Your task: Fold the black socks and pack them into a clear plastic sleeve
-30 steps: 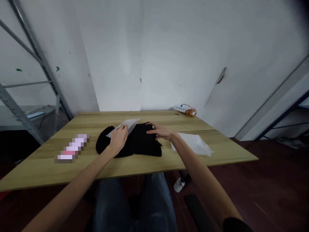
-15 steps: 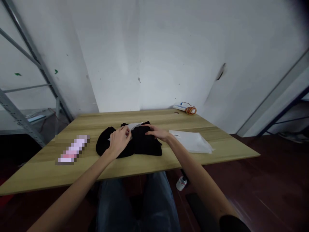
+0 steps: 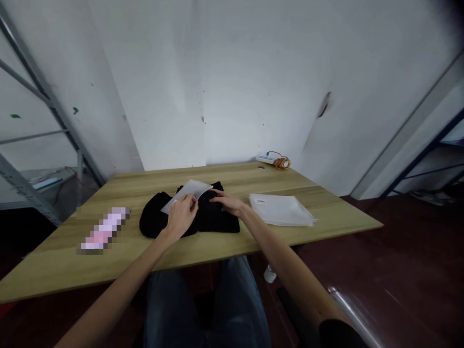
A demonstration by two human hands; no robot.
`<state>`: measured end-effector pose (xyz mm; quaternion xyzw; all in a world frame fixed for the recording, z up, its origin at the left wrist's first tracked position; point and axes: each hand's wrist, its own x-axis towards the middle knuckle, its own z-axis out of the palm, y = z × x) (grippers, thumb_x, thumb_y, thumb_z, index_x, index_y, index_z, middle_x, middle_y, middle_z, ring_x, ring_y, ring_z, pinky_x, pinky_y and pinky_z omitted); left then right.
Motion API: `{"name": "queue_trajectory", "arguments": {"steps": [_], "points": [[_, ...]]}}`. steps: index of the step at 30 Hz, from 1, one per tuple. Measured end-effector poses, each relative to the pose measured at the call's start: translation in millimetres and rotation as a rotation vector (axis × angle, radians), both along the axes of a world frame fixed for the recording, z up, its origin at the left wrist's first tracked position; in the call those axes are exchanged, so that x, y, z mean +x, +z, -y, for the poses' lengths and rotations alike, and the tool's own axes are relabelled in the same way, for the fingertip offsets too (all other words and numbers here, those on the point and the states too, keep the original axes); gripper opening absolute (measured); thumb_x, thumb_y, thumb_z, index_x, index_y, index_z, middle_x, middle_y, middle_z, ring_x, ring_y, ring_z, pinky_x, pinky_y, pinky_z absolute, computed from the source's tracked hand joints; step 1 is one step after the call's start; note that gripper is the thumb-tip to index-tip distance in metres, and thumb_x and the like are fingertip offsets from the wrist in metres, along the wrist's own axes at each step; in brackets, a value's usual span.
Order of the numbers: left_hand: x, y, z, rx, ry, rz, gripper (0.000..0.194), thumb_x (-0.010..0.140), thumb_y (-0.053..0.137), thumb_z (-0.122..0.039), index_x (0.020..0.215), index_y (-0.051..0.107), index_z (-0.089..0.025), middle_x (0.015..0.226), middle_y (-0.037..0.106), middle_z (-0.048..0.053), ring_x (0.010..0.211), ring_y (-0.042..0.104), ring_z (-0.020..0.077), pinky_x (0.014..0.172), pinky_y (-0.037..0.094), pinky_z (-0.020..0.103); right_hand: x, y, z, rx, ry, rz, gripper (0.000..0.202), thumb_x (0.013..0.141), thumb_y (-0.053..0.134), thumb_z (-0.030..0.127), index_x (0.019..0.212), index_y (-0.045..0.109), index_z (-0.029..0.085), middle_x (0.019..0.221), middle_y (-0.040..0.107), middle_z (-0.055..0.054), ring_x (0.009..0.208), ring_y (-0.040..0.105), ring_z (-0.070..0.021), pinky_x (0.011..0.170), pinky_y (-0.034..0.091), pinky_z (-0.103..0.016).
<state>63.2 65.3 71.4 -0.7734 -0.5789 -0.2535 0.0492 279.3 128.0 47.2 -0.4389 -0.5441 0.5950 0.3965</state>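
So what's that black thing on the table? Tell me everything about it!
The black cloth looks like soft folded fabric, bunched into a low lumpy heap, rounder at its left end. It lies on the wooden table. A white sheet rests on top; the left hand pinches that sheet, and the right hand presses on the cloth.

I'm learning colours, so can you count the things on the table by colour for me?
Black: 1, the black garment under the left hand and right hand
White: 3, the white sheet pinched in the left hand, the stack of clear-white bags, the power strip
Orange: 1, the orange cord
Pink: 1, the blurred pink thing
Total: 6
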Motion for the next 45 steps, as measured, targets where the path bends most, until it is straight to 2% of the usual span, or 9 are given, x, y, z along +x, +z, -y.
{"name": "queue_trajectory", "arguments": {"steps": [9, 13, 16, 19, 22, 25, 30, 40, 45], "points": [[-2, 12.6, -17, -0.065, -0.021, -0.030, 0.020, 0.100, 0.059, -0.031, 0.094, 0.075, -0.021, 0.080, 0.071, 0.005, 0.088, 0.069, 0.0239, 0.076, 0.047, 0.031, -27, -15.1, 0, 0.013, -0.160, -0.066, 0.054, 0.078, 0.074, 0.019, 0.131, 0.069, 0.033, 0.113, 0.076, 0.001, 0.090, 0.070, -0.0162, 0.061, 0.054, -0.020], [-8, 18.2, -25, -0.149, -0.018, -0.055, 0.017, 0.098, 0.061, -0.032, 0.097, 0.075, -0.021, 0.091, 0.075, 0.005, 0.091, 0.071, 0.0238, 0.075, 0.048, 0.030, -36, -13.9, 0, 0.022, -0.192, -0.043, 0.045, 0.078, 0.071, 0.019, 0.122, 0.070, 0.030, 0.104, 0.076, 0.000, 0.087, 0.070, -0.0172, 0.058, 0.052, -0.021], [-11, 16.8, -27, -0.124, -0.041, -0.115, 0.016, 0.098, 0.061, -0.032, 0.100, 0.073, -0.021, 0.107, 0.075, 0.009, 0.102, 0.071, 0.0264, 0.083, 0.051, 0.032, -36, -8.8, 2, -0.016, -0.184, 0.038, 0.042, 0.078, 0.075, 0.022, 0.120, 0.071, 0.030, 0.110, 0.076, -0.002, 0.096, 0.070, -0.0200, 0.057, 0.050, -0.021], [-13, 11.8, -24, -0.106, -0.011, -0.174, 0.021, 0.100, 0.059, -0.037, 0.101, 0.070, -0.019, 0.116, 0.071, 0.013, 0.112, 0.069, 0.0303, 0.091, 0.053, 0.037, -33, -1.3, 6, -0.035, -0.082, 0.051, 0.056, 0.074, 0.086, 0.028, 0.127, 0.068, 0.031, 0.125, 0.074, -0.004, 0.112, 0.069, -0.0236, 0.063, 0.054, -0.023], [-14, 6.1, -19, -0.115, 0.067, -0.208, 0.028, 0.100, 0.056, -0.042, 0.108, 0.068, -0.017, 0.125, 0.066, 0.017, 0.123, 0.064, 0.0344, 0.092, 0.055, 0.040, -28, 4.1, 9, -0.024, -0.007, 0.041, 0.076, 0.065, 0.093, 0.028, 0.135, 0.063, 0.033, 0.130, 0.072, -0.004, 0.113, 0.068, -0.0244, 0.066, 0.056, -0.024], [-15, 2.2, -14, -0.153, 0.147, -0.210, 0.035, 0.101, 0.054, -0.044, 0.120, 0.063, -0.015, 0.130, 0.065, 0.021, 0.124, 0.064, 0.0369, 0.090, 0.056, 0.042, -26, 4.1, 10, -0.015, -0.014, 0.057, 0.078, 0.059, 0.092, 0.021, 0.131, 0.065, 0.033, 0.122, 0.075, -0.003, 0.105, 0.070, -0.0230, 0.065, 0.054, -0.023], [-19, 1.3, -8, -0.216, 0.135, -0.199, 0.035, 0.106, 0.045, -0.041, 0.124, 0.060, -0.015, 0.122, 0.071, 0.019, 0.106, 0.073, 0.0327, 0.087, 0.056, 0.040, -33, -3.9, 11, -0.045, -0.111, -0.059, 0.067, 0.060, 0.082, 0.015, 0.123, 0.067, 0.031, 0.104, 0.076, 0.002, 0.097, 0.070, -0.0200, 0.066, 0.052, -0.023], [-30, 4.7, 0, -0.182, 0.030, -0.236, 0.015, 0.101, 0.053, -0.024, 0.112, 0.062, -0.019, 0.120, 0.071, 0.013, 0.108, 0.071, 0.0282, 0.083, 0.053, 0.034, -37, -8.4, 1, -0.134, -0.131, -0.290, 0.050, 0.059, 0.078, 0.012, 0.105, 0.066, 0.028, 0.082, 0.070, 0.007, 0.080, 0.067, -0.0153, 0.067, 0.052, -0.023], [-23, 4.6, 1, -0.137, 0.037, -0.167, 0.012, 0.099, 0.052, -0.017, 0.105, 0.061, -0.020, 0.113, 0.072, 0.010, 0.103, 0.072, 0.0273, 0.080, 0.052, 0.035, -47, -13.6, -2, -0.049, -0.210, -0.316, 0.057, 0.062, 0.078, 0.016, 0.115, 0.063, 0.030, 0.089, 0.072, 0.006, 0.087, 0.069, -0.0168, 0.068, 0.053, -0.023]]}}
